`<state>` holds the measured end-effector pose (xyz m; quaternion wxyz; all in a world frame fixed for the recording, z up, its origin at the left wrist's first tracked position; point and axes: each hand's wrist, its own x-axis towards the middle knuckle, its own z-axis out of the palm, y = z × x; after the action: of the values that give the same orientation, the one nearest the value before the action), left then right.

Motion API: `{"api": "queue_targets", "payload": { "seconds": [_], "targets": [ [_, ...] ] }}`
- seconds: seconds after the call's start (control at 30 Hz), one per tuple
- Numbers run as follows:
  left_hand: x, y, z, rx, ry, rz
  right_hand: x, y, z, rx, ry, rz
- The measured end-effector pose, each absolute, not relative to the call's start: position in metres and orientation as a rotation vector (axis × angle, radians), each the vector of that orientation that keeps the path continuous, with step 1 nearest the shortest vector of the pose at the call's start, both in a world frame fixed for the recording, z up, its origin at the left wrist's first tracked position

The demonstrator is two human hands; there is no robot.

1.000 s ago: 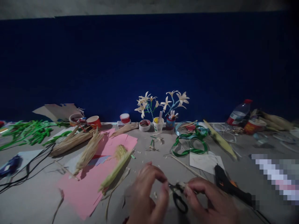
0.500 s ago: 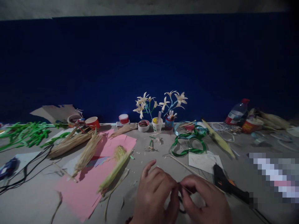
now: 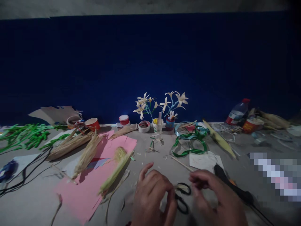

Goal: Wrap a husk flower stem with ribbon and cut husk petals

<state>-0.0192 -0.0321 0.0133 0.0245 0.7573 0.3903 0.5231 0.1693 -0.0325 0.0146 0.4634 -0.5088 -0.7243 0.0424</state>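
Note:
My left hand (image 3: 152, 196) is low in the middle, its thumb and forefinger closed around a small pale piece of corn husk (image 3: 179, 187), whose tip shows past them. My right hand (image 3: 213, 196) hovers to the right of it, slightly blurred, fingers bent and loosely apart with nothing visible in them. Between the two hands lie black-handled scissors (image 3: 182, 204), their blades hidden by my left hand. Beyond my right hand a thin stick (image 3: 182, 164) rests on the table. Close to its right side is a black hot glue gun (image 3: 231, 185).
Left of my hands, a corn husk (image 3: 115, 175) lies over pink paper (image 3: 77, 191). White husk flowers (image 3: 143, 103) stand in cups at the back. Green ribbon (image 3: 188, 152) and white paper (image 3: 204, 160) lie ahead; a bottle (image 3: 237, 113) leans at back right. Cables cross the left side.
My hands were together, fingertips meeting; now my right hand has drawn away to the right. The scissors' handles between them are exposed, and the pale piece shows at my left fingertips.

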Motion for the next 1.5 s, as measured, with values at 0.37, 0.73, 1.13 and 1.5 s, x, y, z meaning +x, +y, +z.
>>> {"api": "queue_targets", "payload": {
  "seconds": [0.37,0.73,1.13,1.5],
  "targets": [
    [-0.019,-0.034,0.018,2.432,1.226,1.529,0.158,-0.026,0.022,-1.099,-1.988,0.174],
    [-0.021,-0.036,0.02,2.41,1.206,1.507,0.14,-0.035,0.021,-1.199,-1.865,0.548],
    [-0.018,-0.036,0.013,2.274,1.255,1.675,0.162,-0.035,0.017,-1.45,-1.565,0.397],
    [-0.015,-0.037,0.018,2.343,1.28,1.649,0.145,-0.034,0.018,-1.244,-1.832,0.528]
  ]
}}
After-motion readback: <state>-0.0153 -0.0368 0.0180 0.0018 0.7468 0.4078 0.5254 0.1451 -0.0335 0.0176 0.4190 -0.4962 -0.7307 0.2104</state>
